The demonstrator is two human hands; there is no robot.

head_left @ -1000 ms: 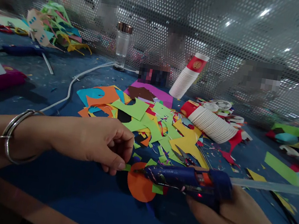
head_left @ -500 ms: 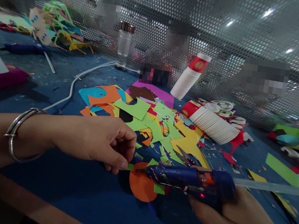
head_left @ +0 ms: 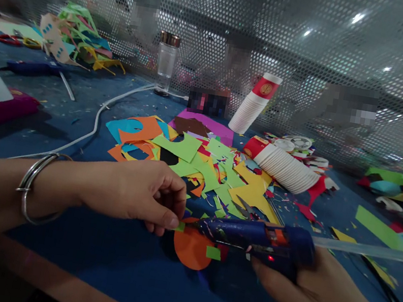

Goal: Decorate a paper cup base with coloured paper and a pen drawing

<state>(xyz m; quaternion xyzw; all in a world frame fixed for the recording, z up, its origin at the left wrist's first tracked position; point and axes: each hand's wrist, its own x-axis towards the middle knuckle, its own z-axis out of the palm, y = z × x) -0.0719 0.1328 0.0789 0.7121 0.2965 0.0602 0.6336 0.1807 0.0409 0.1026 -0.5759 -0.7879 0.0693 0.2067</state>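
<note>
Here's your left hand (head_left: 151,196), thumb and forefinger pinching a small green paper piece (head_left: 180,227), its free end poking out to the right of the fingertips. And your right hand (head_left: 311,290) is wrapped around the blue glue gun (head_left: 245,235), red light glowing, nozzle pointing straight at that pinch; whether the tip touches the paper, you can't tell from here. A clear glue stick (head_left: 366,250) juts out behind your right-hand grip.

Just right of the pinch and below the nozzle sits the orange disc (head_left: 192,251), with a green square (head_left: 214,253) at its right edge, nearer the gun hand. Beyond both grips spreads a heap of paper scraps (head_left: 186,148), and open scissors (head_left: 248,209) lie just past the gun's barrel. Farther beyond the gun, one stack of paper cups (head_left: 287,168) lies on its side while another cup stack (head_left: 249,110) leans upright. Left of that, well past your pinch, stands a clear bottle (head_left: 166,65).
</note>
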